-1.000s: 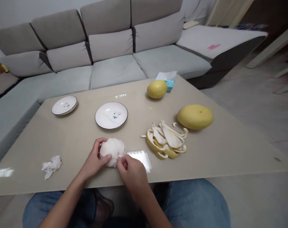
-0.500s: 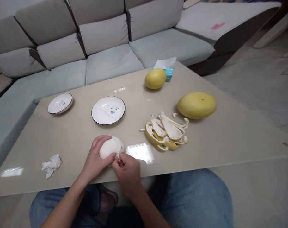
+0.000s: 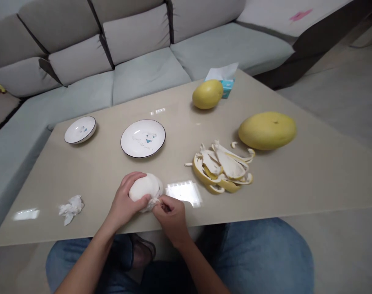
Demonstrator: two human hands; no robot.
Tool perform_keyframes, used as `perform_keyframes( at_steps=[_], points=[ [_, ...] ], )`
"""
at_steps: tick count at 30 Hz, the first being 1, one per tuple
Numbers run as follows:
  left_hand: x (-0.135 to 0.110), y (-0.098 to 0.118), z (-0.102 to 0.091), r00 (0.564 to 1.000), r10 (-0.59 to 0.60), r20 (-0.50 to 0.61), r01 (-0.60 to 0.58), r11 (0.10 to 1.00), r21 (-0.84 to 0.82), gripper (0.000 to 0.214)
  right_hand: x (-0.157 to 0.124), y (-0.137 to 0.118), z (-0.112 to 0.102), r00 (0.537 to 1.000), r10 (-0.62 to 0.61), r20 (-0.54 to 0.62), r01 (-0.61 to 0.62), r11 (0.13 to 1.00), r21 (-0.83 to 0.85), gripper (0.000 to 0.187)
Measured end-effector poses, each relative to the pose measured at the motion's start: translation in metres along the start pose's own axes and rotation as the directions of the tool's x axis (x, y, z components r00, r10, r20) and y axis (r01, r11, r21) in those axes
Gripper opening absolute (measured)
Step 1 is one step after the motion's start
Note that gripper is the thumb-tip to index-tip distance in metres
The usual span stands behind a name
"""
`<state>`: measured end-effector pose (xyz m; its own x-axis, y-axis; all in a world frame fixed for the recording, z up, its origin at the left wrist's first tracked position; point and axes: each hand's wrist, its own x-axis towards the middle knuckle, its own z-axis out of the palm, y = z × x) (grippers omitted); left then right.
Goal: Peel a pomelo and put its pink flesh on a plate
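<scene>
A peeled pomelo (image 3: 145,188), white all over with pith, rests near the table's front edge. My left hand (image 3: 126,201) is wrapped round its left side, thumb across the near face. At its lower right, my right hand (image 3: 171,214) pinches a strip of white pith (image 3: 154,202) that still joins the fruit. Right of my hands lies a heap of yellow-and-white pomelo peel (image 3: 222,169). Beyond the fruit is a white plate (image 3: 136,141) with a dark rim and a small blue drawing.
A white bowl (image 3: 78,131) stands at the table's far left, a crumpled tissue (image 3: 72,209) at the near left. One whole pomelo (image 3: 267,130) lies to the right; another pomelo (image 3: 208,94) sits before a blue tissue box (image 3: 227,87). A grey sofa (image 3: 149,77) borders the far side.
My right hand has drawn slightly down and right, and more loosened pith shows between it and the pomelo. The camera view has shifted a little; the left hand keeps its hold.
</scene>
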<state>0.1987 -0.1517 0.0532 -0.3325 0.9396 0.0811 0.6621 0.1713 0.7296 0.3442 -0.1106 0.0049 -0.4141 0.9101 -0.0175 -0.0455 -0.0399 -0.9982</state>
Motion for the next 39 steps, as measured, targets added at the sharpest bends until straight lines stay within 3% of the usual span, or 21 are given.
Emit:
perform_keyframes(
  at_steps=[9,11,14,17,21,26,29,34,39],
  points=[
    [0.003,0.000,-0.001,0.999,-0.046,0.017,0.046,0.999,-0.026,0.045,0.007,0.002,-0.004,0.994,0.099,0.046,-0.102,0.993,0.064,0.024],
    [0.004,0.001,-0.002,0.997,-0.069,0.027,0.070,0.997,-0.027,0.045,0.006,-0.002,-0.007,0.993,0.095,0.076,-0.097,0.995,0.022,0.027],
    [0.006,0.001,-0.003,0.994,-0.099,0.036,0.100,0.995,-0.029,0.044,0.004,-0.009,-0.014,0.990,0.051,0.134,-0.028,0.985,-0.171,0.032],
    [0.007,0.001,-0.003,0.995,-0.088,0.037,0.089,0.996,-0.026,0.043,0.002,-0.014,-0.019,0.990,-0.047,0.133,0.099,0.905,-0.414,0.036],
    [0.006,0.001,-0.001,0.998,-0.057,0.039,0.057,0.998,-0.005,0.043,0.002,-0.016,-0.016,0.970,-0.192,0.150,0.243,0.718,-0.652,0.032],
    [0.003,0.005,0.003,1.000,-0.009,0.004,0.008,0.997,0.072,0.045,0.007,-0.019,-0.007,0.975,-0.212,0.072,0.177,0.533,-0.827,0.023],
    [0.002,0.005,0.005,1.000,-0.014,-0.022,0.016,0.996,0.087,0.043,0.007,-0.017,-0.003,0.961,-0.272,0.059,0.194,0.505,-0.841,0.021],
    [0.000,0.003,0.006,0.999,0.009,-0.037,-0.006,0.997,0.082,0.044,-0.002,-0.005,0.000,0.877,-0.480,0.018,0.280,0.481,-0.831,0.025],
    [0.000,0.004,0.007,0.999,0.006,-0.052,-0.001,0.997,0.082,0.043,-0.003,-0.001,0.001,0.870,-0.492,-0.019,0.254,0.482,-0.838,0.028]
  ],
)
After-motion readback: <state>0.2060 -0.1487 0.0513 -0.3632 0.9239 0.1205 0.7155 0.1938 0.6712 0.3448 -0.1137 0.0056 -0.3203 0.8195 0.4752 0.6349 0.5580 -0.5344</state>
